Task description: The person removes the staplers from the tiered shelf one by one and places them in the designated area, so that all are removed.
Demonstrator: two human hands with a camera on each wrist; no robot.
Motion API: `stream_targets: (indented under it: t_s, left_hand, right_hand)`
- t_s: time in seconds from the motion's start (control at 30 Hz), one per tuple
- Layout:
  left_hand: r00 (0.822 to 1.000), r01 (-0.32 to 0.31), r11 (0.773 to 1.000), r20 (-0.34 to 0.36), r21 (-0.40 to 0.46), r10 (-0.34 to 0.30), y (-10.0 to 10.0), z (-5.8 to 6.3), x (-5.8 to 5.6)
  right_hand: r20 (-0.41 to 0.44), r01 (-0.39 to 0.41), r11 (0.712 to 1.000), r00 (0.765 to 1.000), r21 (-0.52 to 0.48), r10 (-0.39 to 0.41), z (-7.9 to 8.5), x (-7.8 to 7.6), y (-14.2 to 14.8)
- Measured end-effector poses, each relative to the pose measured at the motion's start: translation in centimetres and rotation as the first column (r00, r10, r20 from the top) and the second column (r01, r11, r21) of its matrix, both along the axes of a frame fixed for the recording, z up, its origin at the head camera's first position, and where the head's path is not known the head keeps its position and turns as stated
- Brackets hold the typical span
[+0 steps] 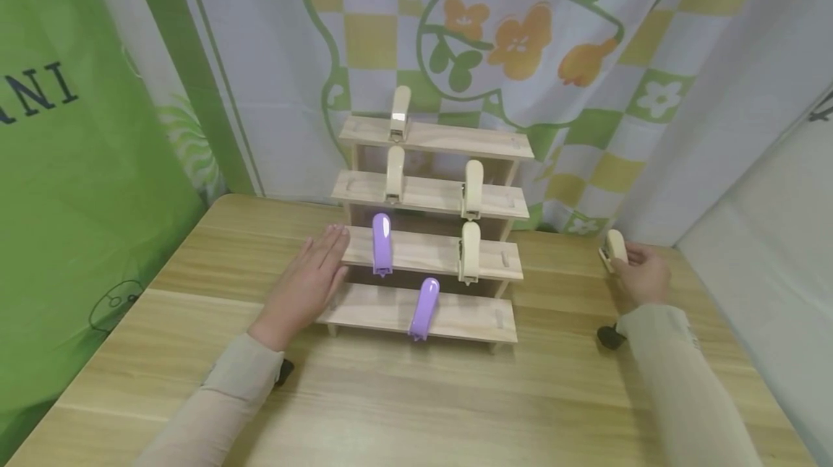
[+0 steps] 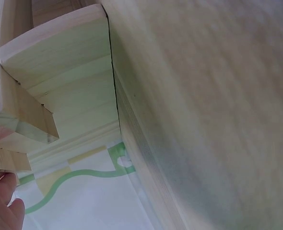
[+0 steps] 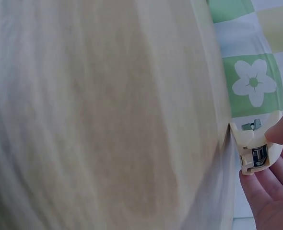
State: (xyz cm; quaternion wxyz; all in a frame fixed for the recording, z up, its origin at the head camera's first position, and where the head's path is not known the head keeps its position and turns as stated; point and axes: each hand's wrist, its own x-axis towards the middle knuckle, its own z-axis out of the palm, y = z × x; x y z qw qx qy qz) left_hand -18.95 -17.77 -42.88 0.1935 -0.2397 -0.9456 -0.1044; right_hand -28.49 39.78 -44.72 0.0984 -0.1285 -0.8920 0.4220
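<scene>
My right hand (image 1: 644,277) grips a cream stapler (image 1: 614,244) over the back right of the table. In the right wrist view, thumb and fingers pinch this stapler (image 3: 247,138) from its sides. With straight fingers, my left hand (image 1: 304,288) lies against the left end of a stepped wooden rack (image 1: 423,249). Two purple staplers stand on its lower steps: one (image 1: 382,244) on the second from the bottom, the other (image 1: 424,309), tilted, on the lowest. Several cream staplers, such as the one (image 1: 400,113) on top, stand on the upper three steps.
The rack stands on a wooden table (image 1: 416,402) near its back edge. Behind hangs a patterned curtain (image 1: 371,40), with green cloth (image 1: 84,163) at the left and a pale cloth (image 1: 761,236) at the right. A thin black cord (image 1: 107,301) lies at the table's left edge.
</scene>
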Motion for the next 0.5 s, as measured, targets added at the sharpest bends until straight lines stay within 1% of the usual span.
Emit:
stream_targets:
  t_s: [0.2, 0.37, 0.5]
  left_hand:
    - [1.0, 0.002, 1.0, 0.005, 0.003, -0.002, 0.08, 0.13, 0.07]
    - [1.0, 0.002, 1.0, 0.006, 0.003, -0.002, 0.11, 0.23, 0.15]
    - [1.0, 0.0, 1.0, 0.003, -0.002, 0.0, 0.13, 0.27, 0.15]
  right_hand:
    - [0.011, -0.016, 0.999, 1.0, 0.052, 0.015, -0.25, 0.1, 0.3]
    - [0.022, -0.03, 0.998, 0.999, 0.05, 0.029, -0.6, 0.26, 0.56]
    - [0.026, -0.027, 0.998, 0.999, 0.054, 0.026, -0.84, 0.38, 0.73]
